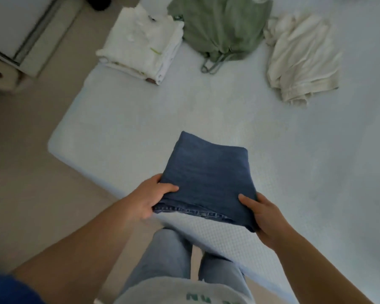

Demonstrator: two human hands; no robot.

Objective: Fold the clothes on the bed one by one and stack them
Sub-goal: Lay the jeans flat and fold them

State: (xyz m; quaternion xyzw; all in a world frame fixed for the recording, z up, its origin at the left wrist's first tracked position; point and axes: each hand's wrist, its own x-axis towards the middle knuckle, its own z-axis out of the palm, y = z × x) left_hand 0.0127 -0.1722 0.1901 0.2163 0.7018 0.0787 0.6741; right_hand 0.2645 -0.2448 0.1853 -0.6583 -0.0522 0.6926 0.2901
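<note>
The left hand (150, 197) grips the near-left edge of the folded blue jeans (206, 178), thumb on top. The right hand (264, 218) clamps the opposite corner likewise. Beyond both hands on the bed (294, 161) lie a white folded stack (143, 44), a green garment (219, 25) and a cream garment (301, 58).

The only lettering in view stands on the person's light grey top (180, 292) at the bottom edge of the head view: green capital letters, seen upside down and cut off by the frame. What shows looks like "N" and part of a "U" or "V", with a further green fragment to the right; the word cannot be made out. No other text, label or number is legible.
</note>
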